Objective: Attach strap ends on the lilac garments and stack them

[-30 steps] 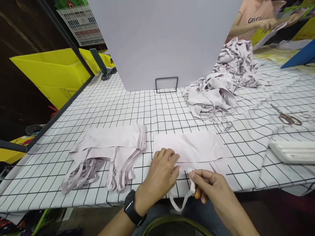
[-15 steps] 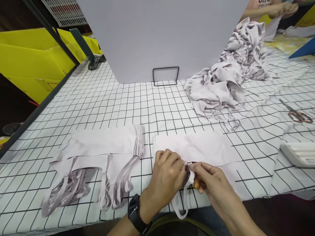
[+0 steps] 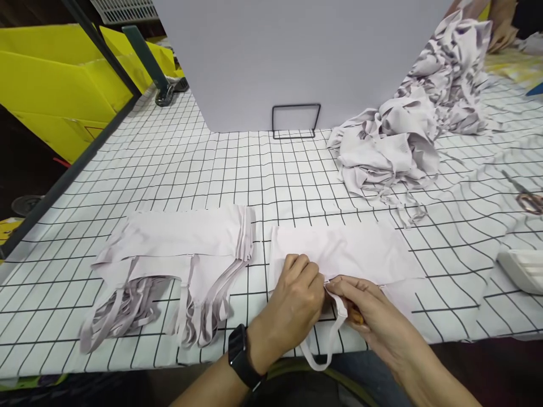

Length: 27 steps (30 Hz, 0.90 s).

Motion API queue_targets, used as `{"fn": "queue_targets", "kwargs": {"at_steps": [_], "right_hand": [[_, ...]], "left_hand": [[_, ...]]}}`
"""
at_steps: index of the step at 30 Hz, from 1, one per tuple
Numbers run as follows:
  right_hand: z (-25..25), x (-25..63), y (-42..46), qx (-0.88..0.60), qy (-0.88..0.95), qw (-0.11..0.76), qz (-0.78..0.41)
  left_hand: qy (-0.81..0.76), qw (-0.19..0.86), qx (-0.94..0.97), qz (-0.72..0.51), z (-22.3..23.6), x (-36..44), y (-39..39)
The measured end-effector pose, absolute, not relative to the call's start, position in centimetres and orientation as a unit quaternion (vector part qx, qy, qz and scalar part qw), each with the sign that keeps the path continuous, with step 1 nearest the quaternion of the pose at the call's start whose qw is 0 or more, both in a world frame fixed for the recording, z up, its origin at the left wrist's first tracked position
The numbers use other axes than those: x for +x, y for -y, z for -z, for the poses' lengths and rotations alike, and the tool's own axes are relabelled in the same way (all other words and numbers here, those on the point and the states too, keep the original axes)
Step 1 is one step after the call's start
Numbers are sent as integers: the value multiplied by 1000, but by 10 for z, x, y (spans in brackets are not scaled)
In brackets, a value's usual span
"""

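Observation:
A pale pinkish-white strappy top (image 3: 339, 249) lies flat near the table's front edge. My left hand (image 3: 299, 297), with a dark watch at its wrist, is closed on the top's lower edge where a strap joins. Right beside it, my right hand (image 3: 367, 311) pinches the base of the same strap (image 3: 335, 333), which hangs in a loop over the edge. Under my right fingers an orange-brown object (image 3: 355, 315) partly shows; its kind is hidden. Left of my hands lies a layered stack of similar tops (image 3: 178, 237), their straps bunched toward me.
A crumpled heap of the same fabric (image 3: 390, 147) sits at the back right. Scissors (image 3: 528, 198) and a white tray-like object (image 3: 521, 271) lie at the right. A large grey panel (image 3: 297, 62) stands behind. Yellow boxes (image 3: 51, 85) are beyond the left edge. A co-worker's hand (image 3: 503, 34) shows at top right.
The view has shifted slightly. My hands stay at the strap joint; the right fingers have turned a little, and the strap now runs further right. The co-worker's hand is lower.

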State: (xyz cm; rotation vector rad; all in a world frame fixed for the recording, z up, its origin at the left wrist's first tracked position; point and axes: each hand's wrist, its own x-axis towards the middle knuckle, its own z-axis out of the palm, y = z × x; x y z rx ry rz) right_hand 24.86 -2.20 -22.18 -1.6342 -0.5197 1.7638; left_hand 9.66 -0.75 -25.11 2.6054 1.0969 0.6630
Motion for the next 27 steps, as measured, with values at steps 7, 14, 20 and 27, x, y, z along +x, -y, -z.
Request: {"fn": "queue_targets", "kwargs": {"at_steps": [7, 14, 20, 27], "right_hand": [[223, 253, 33, -614, 308, 278, -672], [218, 324, 29, -751, 497, 286, -327], [243, 370, -37, -797, 546, 243, -93], [255, 398, -42, -786, 555, 242, -120]], "left_hand": [[-382, 123, 894, -198, 247, 93, 8], [-443, 147, 850, -246, 237, 51, 22], [-430, 192, 847, -246, 235, 57, 29], [-440, 217, 833, -257, 237, 67, 38]]}}
